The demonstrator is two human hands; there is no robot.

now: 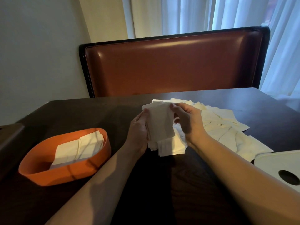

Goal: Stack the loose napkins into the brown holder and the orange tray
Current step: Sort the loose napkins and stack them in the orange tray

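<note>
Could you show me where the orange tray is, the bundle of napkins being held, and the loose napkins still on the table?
orange tray (48,177): head view, on its front outer wall.
held napkin bundle (159,122): head view, on the top sheet's middle.
loose napkins (227,127): head view, on the spread pile's middle.

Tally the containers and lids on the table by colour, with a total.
Orange: 1, the orange tray
Brown: 1, the brown holder, partly cut off at the left edge
White: 1, a white lid with a hole
Total: 3

Dark wood table (162,184) near; brown leather booth back (172,65) far; pale wall (37,51) left; sheer curtains (227,13) backlit far right.
</note>
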